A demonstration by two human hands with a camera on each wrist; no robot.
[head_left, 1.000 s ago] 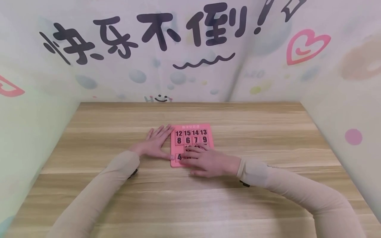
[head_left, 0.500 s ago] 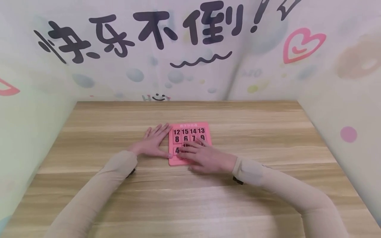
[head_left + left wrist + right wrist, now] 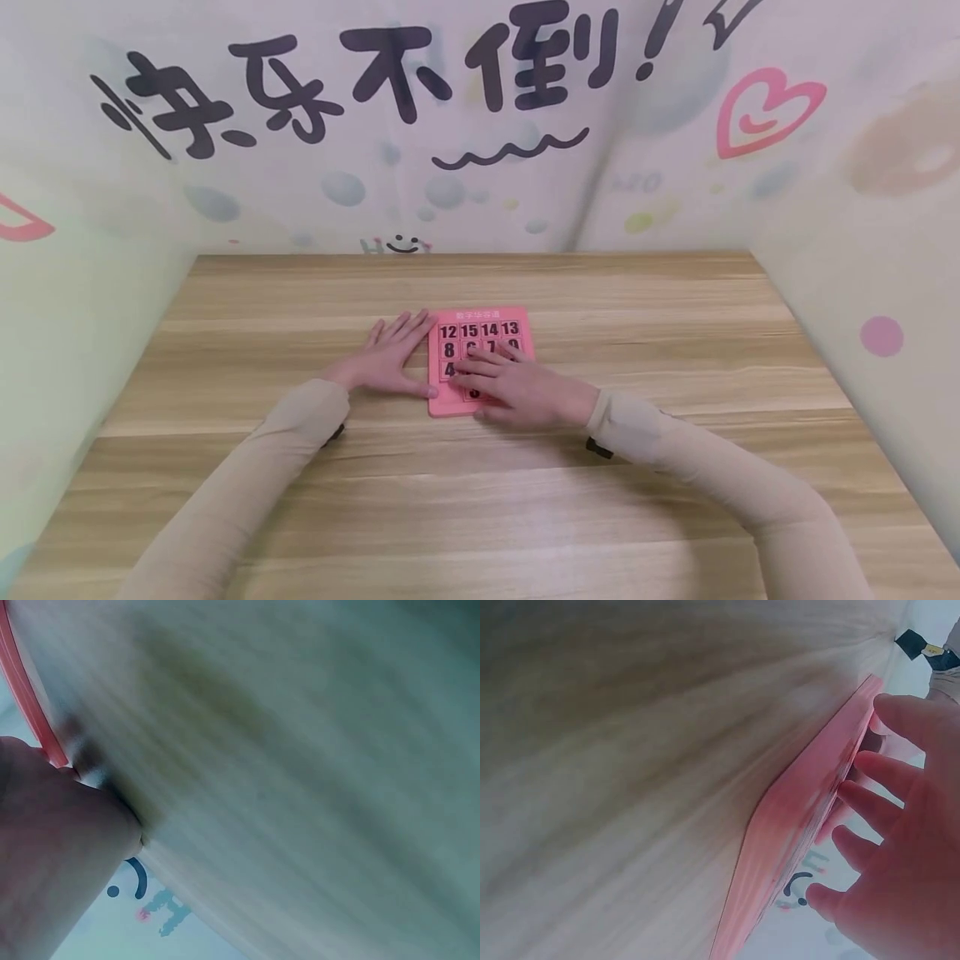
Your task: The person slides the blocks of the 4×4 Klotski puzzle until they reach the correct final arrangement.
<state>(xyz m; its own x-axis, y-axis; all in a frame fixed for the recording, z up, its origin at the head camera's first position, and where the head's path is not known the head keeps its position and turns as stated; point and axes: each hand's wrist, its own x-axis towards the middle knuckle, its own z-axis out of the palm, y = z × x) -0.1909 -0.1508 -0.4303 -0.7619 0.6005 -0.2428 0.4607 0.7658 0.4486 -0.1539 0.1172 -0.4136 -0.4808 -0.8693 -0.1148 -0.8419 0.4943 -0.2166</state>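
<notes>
Pink number puzzle (image 3: 459, 340) lies flat on the counter (image 3: 480, 517); left hand (image 3: 381, 360), fingers spread, touches its left edge; right hand (image 3: 528, 393), fingers slightly apart, covers its lower part beside tile 4 (image 3: 447, 369)

Left hand (image 3: 60, 832) at the edge of a red board (image 3: 28, 694), beside blurred, streaked tabletop (image 3: 300, 780) and printed wall (image 3: 131, 941)

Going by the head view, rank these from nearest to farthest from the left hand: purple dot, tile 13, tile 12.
1. Tile 12: left end of the number puzzle's top row, beside the left hand.
2. Tile 13: right end of that row.
3. Purple dot: far off on the right wall.
</notes>
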